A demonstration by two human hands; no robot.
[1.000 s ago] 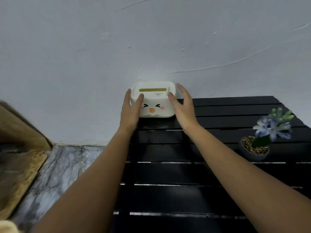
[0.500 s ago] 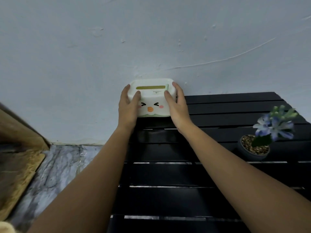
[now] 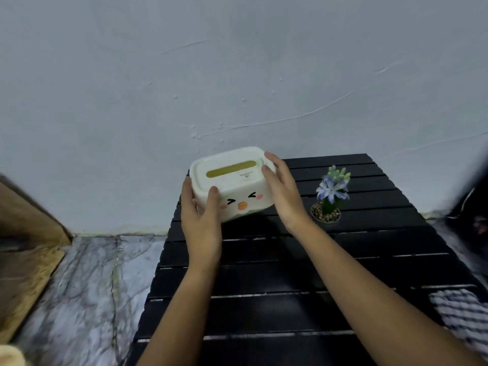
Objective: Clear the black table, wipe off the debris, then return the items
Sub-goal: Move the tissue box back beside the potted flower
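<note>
Both hands grip box (image 3: 232, 182) from opposite sides
Left hand (image 3: 202, 228): fingers wrapped on box's left end, thumb on front face
Right hand (image 3: 284, 192): fingers curled over box's right end
Box: white, cartoon face on front, slot in lid; tilted, lifted clear of table (image 3: 277, 281) above its far-left corner, near wall (image 3: 237, 75)
Plant (image 3: 330, 199): upright on table, right of box, just beside right wrist
Checked cloth (image 3: 462, 315) at table's right edge
</note>
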